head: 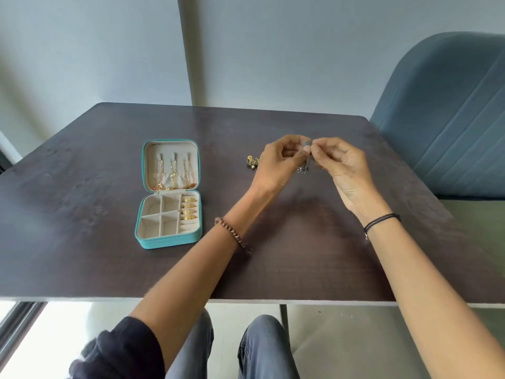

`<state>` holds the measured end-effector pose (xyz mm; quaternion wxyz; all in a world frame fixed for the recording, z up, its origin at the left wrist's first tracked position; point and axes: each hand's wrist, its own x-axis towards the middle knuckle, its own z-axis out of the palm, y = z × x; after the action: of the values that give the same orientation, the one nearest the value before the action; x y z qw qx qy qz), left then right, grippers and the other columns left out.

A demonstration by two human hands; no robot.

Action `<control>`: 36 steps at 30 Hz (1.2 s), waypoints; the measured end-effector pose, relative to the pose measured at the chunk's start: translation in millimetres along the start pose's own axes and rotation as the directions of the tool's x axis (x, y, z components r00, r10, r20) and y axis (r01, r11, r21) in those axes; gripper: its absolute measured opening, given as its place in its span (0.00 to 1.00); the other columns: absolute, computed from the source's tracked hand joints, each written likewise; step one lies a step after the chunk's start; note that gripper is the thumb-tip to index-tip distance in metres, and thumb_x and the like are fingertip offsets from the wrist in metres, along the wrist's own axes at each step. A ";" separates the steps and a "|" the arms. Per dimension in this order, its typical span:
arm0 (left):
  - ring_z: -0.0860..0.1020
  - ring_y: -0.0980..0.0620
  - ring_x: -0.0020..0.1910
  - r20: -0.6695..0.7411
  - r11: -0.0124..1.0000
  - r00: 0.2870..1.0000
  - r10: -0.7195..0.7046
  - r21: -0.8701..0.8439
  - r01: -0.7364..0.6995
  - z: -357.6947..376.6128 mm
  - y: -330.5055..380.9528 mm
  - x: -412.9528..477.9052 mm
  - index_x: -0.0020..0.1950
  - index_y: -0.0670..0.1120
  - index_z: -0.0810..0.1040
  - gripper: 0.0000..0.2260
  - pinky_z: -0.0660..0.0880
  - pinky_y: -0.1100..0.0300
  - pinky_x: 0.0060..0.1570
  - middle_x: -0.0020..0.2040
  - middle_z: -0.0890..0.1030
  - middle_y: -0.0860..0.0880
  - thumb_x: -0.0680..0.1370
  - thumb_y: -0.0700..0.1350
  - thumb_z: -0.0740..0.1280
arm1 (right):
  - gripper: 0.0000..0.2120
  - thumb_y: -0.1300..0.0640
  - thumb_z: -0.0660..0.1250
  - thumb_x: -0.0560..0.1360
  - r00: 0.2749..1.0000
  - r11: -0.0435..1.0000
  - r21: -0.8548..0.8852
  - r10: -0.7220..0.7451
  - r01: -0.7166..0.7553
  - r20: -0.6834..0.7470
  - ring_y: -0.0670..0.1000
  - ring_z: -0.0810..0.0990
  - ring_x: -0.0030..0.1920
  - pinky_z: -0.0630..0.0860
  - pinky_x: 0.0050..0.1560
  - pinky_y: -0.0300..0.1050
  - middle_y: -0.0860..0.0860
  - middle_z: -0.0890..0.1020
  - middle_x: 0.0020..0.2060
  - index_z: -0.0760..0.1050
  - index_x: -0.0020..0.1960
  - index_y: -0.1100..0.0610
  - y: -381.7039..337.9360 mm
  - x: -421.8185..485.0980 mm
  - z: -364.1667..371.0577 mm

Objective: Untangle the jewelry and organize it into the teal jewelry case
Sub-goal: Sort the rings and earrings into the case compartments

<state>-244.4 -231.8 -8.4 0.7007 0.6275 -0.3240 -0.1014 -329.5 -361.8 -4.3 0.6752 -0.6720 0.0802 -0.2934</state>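
The teal jewelry case (pixel 143 236) lies open on the dark table (pixel 82 187), left of centre. Gold chains (pixel 174 173) hang in its lid and gold rings (pixel 190 209) fill the right-hand ring slots; the other compartments are bare. My left hand (pixel 281 162) and my right hand (pixel 341 165) meet above the table's right half, both pinching a silver dangling earring piece (pixel 305 160) between fingertips. Its lower end hangs down between the hands. A small gold-and-green earring (pixel 252 161) lies on the table just left of my left hand.
A blue upholstered chair (pixel 451 119) stands beyond the table's right edge. The near table edge (pixel 246 300) runs above my knees. A bead bracelet circles my left wrist, a black cord my right.
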 end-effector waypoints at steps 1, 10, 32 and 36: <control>0.81 0.57 0.42 0.007 1.000 1.000 0.006 -0.009 -0.006 -3.0 4.8 -1.2 0.58 0.39 0.82 0.09 0.79 0.61 0.45 0.45 0.84 0.47 0.79 0.40 0.71 | 0.07 0.61 0.73 0.75 1.000 1.000 0.003 -0.007 0.007 -0.004 0.49 0.83 0.53 0.76 0.57 0.41 0.57 0.86 0.49 0.81 0.54 0.58 -3.6 -1.7 4.1; 0.85 0.55 0.44 -0.077 1.000 0.997 0.007 -0.016 -0.008 -46.9 40.0 -23.5 0.54 0.43 0.85 0.07 0.79 0.61 0.48 0.45 0.87 0.47 0.77 0.42 0.73 | 0.08 0.61 0.76 0.73 0.998 0.998 -0.037 -0.056 0.057 0.013 0.52 0.84 0.49 0.80 0.56 0.46 0.58 0.86 0.49 0.83 0.50 0.61 -34.3 -20.1 49.3; 0.86 0.49 0.45 -0.135 0.929 0.990 -0.030 0.361 0.077 -198.9 97.5 -84.9 0.50 0.47 0.86 0.05 0.80 0.58 0.42 0.42 0.87 0.48 0.77 0.46 0.74 | 0.06 0.53 0.70 0.79 0.970 0.905 -0.383 -0.107 0.186 0.219 0.50 0.87 0.37 0.85 0.41 0.56 0.50 0.87 0.40 0.77 0.52 0.56 -46.1 -44.0 196.8; 0.85 0.52 0.44 -0.149 0.934 0.988 -0.044 0.345 0.094 -213.9 97.5 -94.3 0.49 0.46 0.85 0.04 0.80 0.59 0.44 0.43 0.87 0.48 0.77 0.45 0.74 | 0.09 0.46 0.70 0.76 0.955 0.880 -0.409 -0.142 0.242 0.260 0.48 0.87 0.40 0.84 0.45 0.57 0.47 0.87 0.39 0.78 0.50 0.51 -43.9 -47.7 209.8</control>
<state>-218.4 12.7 52.4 0.5945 0.7588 -0.2650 -0.0228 -275.6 -153.9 41.6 0.4794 -0.8392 0.0004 -0.2568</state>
